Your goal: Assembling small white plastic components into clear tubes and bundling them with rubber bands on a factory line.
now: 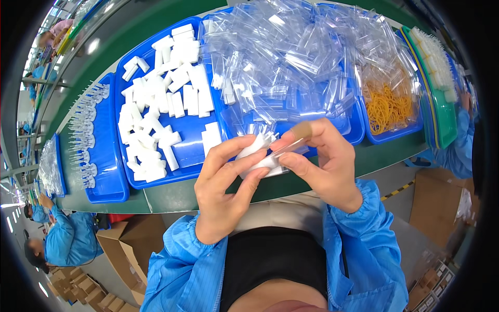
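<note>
My left hand is closed, its thumb and fingers pinching a white block in front of my body. Pale prong-like tips show above those fingers; what they belong to is partly hidden. My right hand, with a tan band around one finger, pinches a thin transparent plastic piece between thumb and index finger. Its end meets the white block at my left fingertips. Both hands are held over the near edge of the blue trays. Fingers cover much of both pieces.
A blue tray holds many white blocks; another bears a heap of transparent plastic sleeves. Yellow rubber bands lie to the right, beside stacked green trays. Pronged white parts line a left tray. Co-workers sit at both sides.
</note>
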Motion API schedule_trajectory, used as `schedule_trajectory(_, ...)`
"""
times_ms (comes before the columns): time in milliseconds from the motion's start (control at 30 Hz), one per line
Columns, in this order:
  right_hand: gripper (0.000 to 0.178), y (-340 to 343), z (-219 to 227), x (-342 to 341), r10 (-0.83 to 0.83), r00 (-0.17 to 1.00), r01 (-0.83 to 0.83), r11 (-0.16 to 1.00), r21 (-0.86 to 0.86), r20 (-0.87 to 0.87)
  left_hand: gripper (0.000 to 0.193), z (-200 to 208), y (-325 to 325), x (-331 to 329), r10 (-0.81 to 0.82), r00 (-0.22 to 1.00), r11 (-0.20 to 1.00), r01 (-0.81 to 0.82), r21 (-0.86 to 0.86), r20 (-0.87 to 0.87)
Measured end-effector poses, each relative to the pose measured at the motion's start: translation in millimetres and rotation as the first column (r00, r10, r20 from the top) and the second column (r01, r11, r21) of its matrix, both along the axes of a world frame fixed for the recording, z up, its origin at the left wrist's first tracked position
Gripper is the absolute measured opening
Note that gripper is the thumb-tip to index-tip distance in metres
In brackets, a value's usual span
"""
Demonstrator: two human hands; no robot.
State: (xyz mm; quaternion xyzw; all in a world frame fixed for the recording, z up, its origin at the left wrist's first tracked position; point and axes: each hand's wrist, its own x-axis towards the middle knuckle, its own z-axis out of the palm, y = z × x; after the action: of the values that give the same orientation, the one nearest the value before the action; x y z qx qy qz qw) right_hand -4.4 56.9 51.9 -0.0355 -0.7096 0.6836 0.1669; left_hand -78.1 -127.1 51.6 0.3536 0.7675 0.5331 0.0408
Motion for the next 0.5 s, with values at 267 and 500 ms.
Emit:
schedule_trajectory(267,0.027,10.6,0.5,-5.2,-0.071,0.997,0.068,0.977,-0.203,-0.008,0.031,6.6,-4.9,-8.6,-0.121,0.976,0.983,0.092,0.158,0.181)
schedule_trajectory(500,0.024,19.5,0.3,-2.0,-0.025,1.000,0.019,0.957,-0.290,-0.018,0.022,0.1,-9.1,-5.7,-0.154,0.936,0.944,0.046,0.325,0.316)
